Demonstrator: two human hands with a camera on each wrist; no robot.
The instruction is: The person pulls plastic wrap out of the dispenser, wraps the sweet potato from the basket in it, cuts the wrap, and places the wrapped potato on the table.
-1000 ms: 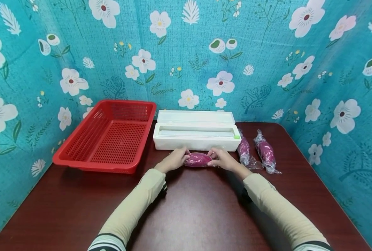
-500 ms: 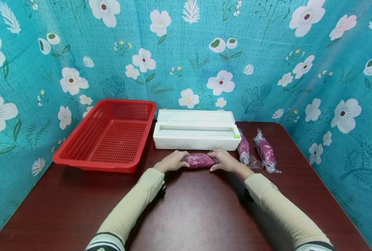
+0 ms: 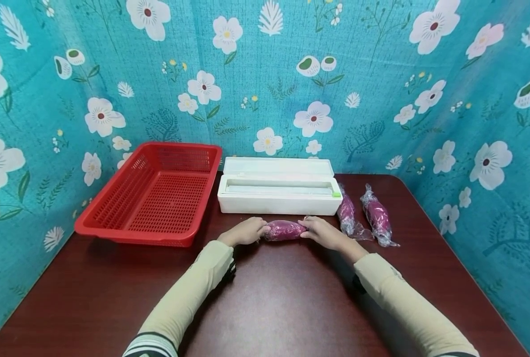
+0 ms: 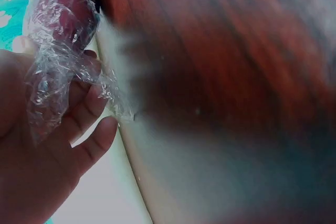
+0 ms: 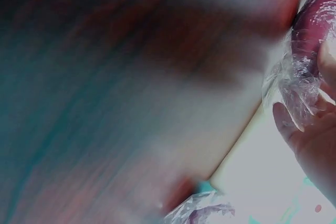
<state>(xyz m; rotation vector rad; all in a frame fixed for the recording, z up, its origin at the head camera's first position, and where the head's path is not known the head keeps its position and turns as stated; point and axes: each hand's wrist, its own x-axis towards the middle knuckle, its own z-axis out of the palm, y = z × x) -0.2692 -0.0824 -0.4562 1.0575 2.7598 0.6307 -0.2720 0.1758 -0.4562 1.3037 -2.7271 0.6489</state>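
Note:
In the head view a purple sweet potato (image 3: 285,230) in cling film lies level between my two hands, in front of the white box. My left hand (image 3: 245,231) pinches its left end. In the left wrist view the loose film tail (image 4: 50,95) lies along that hand's palm and fingers. My right hand (image 3: 327,233) holds the right end between thumb and fingers. The right wrist view shows crumpled film (image 5: 294,85) bunched at that end, against the fingers (image 5: 286,124).
Behind the hands stands an open white cling film box (image 3: 280,203) with a roll inside. A red plastic basket (image 3: 166,235) is at the left. Two wrapped sweet potatoes lie right of the box, one nearer (image 3: 346,215) and one farther right (image 3: 376,215). Floral curtain surrounds the table (image 3: 287,307).
The sweet potato has shifted slightly toward me and turned a little in place. My fingers have changed their hold at both ends, and the right hand has moved slightly to the right.

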